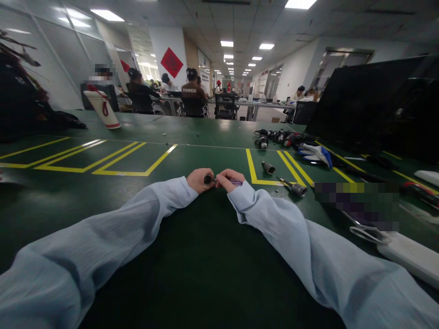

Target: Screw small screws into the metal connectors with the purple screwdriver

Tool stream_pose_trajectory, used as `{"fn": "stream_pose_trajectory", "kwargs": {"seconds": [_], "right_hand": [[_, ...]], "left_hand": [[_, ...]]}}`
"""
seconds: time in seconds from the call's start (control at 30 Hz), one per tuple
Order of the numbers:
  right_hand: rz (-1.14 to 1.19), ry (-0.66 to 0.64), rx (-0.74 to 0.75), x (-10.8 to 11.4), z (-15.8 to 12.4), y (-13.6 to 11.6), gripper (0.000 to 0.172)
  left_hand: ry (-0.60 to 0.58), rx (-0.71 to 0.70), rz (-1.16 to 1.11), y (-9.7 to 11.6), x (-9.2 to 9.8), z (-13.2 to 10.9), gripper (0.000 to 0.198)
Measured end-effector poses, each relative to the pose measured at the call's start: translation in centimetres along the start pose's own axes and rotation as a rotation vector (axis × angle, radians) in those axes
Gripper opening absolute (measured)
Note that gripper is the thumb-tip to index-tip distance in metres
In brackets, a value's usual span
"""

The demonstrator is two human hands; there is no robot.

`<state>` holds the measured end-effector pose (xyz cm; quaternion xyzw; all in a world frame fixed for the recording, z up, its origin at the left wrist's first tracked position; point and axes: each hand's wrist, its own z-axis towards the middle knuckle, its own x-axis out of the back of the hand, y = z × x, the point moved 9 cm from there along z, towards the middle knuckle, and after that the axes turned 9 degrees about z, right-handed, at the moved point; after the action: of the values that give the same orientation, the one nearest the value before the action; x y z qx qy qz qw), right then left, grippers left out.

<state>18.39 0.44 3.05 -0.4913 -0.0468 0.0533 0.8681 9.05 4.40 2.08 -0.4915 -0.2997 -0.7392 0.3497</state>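
Note:
Near the middle of the green tabletop, my left hand (197, 180) is closed around a small dark metal cylinder (207, 179), its round open end facing me. My right hand (229, 178) pinches a slim screwdriver (236, 182) with a purplish handle. Its thin tip meets the side of the cylinder, or sits right beside it; the fingers hide the exact contact. Off to the right of my hands, a similar metal cylinder (268, 168) lies inside a yellow-taped outline. Another metal part with a thin stem (297, 189) rests close by, with a tiny dark nut-like piece (277, 191) near it.
Dark connectors and cables (263, 139) are heaped farther back, beside a blue-and-white glove (317, 154). A large black monitor (373, 105) stands at right, near a white power strip (411, 256). A paper cup (103, 109) stands back left. People sit beyond the table.

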Motion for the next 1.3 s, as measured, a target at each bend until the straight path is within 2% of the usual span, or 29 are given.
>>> {"fn": "stream_pose_trajectory", "kwargs": {"seconds": [0.13, 0.2, 0.27, 0.43, 0.57, 0.67, 0.8, 0.93, 1.0, 1.13, 1.3], "right_hand": [[-0.166, 0.009, 0.06, -0.3, -0.4, -0.7, 0.021], [-0.164, 0.009, 0.055, -0.3, -0.3, -0.5, 0.022], [-0.038, 0.011, -0.01, -0.2, -0.2, 0.2, 0.025], [0.436, 0.041, -0.317, -0.1, -0.1, 3.5, 0.018], [0.578, 0.042, -0.409, -0.4, -0.3, 4.5, 0.019], [0.482, 0.066, -0.329, -0.1, -0.3, 3.5, 0.019], [0.192, 0.1, -0.17, 0.3, -0.5, 1.5, 0.016], [0.032, 0.108, -0.138, 0.5, -0.5, 1.1, 0.012], [0.099, 0.058, -0.2, 0.4, -0.3, 1.9, 0.012], [0.354, -0.06, -0.496, -0.3, 0.1, 5.3, 0.013], [0.376, -0.118, -0.661, -0.8, 1.1, 7.6, 0.017]], "left_hand": [[-0.002, -0.057, 0.069, 0.4, -0.1, -0.1, 0.017], [0.015, -0.085, 0.078, 0.6, -0.2, -0.2, 0.018], [0.05, -0.099, 0.068, 0.8, 0.0, -0.3, 0.018], [0.099, -0.095, 0.026, 0.9, 0.4, -0.4, 0.014], [0.091, -0.08, 0.006, 1.0, 0.6, -0.5, 0.013], [0.069, -0.062, 0.015, 0.9, 0.4, -0.5, 0.013], [0.072, -0.09, 0.038, 1.3, 0.5, -0.8, 0.015], [0.098, -0.136, 0.053, 1.9, 0.9, -1.1, 0.015], [0.093, -0.141, 0.048, 2.0, 0.8, -1.1, 0.012], [0.084, -0.17, 0.03, 2.2, 0.7, -1.1, 0.008], [0.1, -0.14, 0.0, 1.9, 0.7, -1.1, 0.012]]}}
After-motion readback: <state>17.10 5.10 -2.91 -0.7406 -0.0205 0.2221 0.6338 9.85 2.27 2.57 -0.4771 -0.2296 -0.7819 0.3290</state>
